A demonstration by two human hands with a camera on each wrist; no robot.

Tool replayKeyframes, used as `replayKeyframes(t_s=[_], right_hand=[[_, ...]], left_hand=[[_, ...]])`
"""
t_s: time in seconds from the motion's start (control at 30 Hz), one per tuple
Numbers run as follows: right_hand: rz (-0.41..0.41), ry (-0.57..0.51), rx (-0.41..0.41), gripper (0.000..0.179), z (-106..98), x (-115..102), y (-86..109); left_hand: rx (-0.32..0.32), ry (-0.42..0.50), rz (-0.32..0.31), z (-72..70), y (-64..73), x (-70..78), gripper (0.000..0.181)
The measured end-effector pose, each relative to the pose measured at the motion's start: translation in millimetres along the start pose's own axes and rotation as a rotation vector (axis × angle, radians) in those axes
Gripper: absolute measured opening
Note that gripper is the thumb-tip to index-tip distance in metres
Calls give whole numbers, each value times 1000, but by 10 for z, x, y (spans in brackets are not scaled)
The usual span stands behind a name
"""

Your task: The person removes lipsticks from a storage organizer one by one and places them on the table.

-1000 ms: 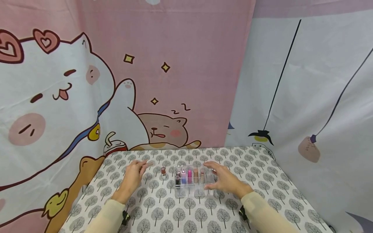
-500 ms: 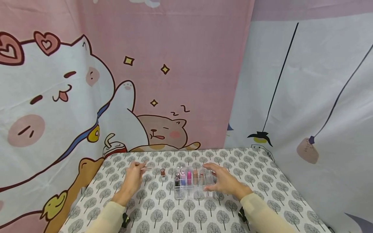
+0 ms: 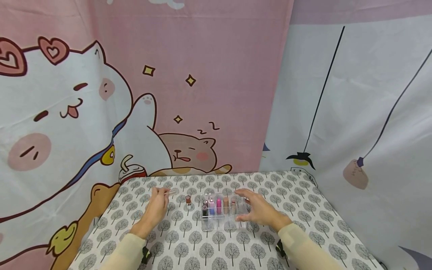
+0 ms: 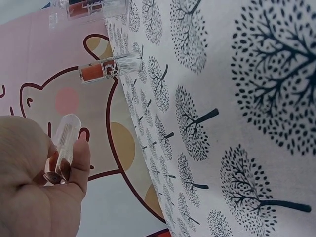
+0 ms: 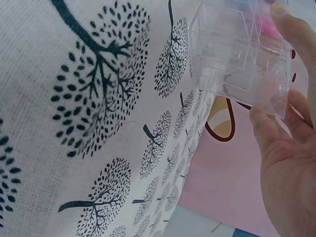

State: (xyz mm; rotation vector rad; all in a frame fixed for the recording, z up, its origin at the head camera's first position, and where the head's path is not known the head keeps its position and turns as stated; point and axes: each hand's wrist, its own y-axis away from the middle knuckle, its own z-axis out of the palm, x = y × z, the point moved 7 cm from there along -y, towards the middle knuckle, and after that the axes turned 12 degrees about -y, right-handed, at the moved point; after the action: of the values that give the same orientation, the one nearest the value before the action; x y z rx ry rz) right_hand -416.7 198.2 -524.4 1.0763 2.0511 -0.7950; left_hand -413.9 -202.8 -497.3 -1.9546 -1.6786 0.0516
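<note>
In my left hand I pinch a slim lip gloss tube, clear at one end and reddish brown at the other, held above the cloth. To its right a second lip gloss tube stands upright, brown on top and clear below. My right hand grips the right end of a clear compartment organizer, thumb at the near side and fingers at the far side. In its back compartments stand several cosmetics, among them a bright pink tube and a brown tube.
A white cloth printed with grey trees covers the table. Behind it hangs a pink cartoon curtain, and a pale curtain hangs on the right. The organizer's front compartments hold nothing visible.
My left hand has turned a little at the wrist, tilting the pinched tube, and stays left of the standing one. My right hand keeps its grip on the organizer.
</note>
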Motion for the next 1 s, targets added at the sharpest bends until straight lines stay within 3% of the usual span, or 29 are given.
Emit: replayKeyframes(t_s=[0.3,0.57,0.73,1.0], right_hand=[[3,-18,-10,109,10,16,0],[-5,-29,-6,109,-7,9,-5],[5,-34,-15,108,13,32,8],[-15,-12,-6,108,5,13,-6]], left_hand=[[-45,2,-8,73,-4,-10,42],[-147,139,27,146,12,41,61],[-216,164,10,226,36,22,69],[-200,168,35,250,26,61,62]])
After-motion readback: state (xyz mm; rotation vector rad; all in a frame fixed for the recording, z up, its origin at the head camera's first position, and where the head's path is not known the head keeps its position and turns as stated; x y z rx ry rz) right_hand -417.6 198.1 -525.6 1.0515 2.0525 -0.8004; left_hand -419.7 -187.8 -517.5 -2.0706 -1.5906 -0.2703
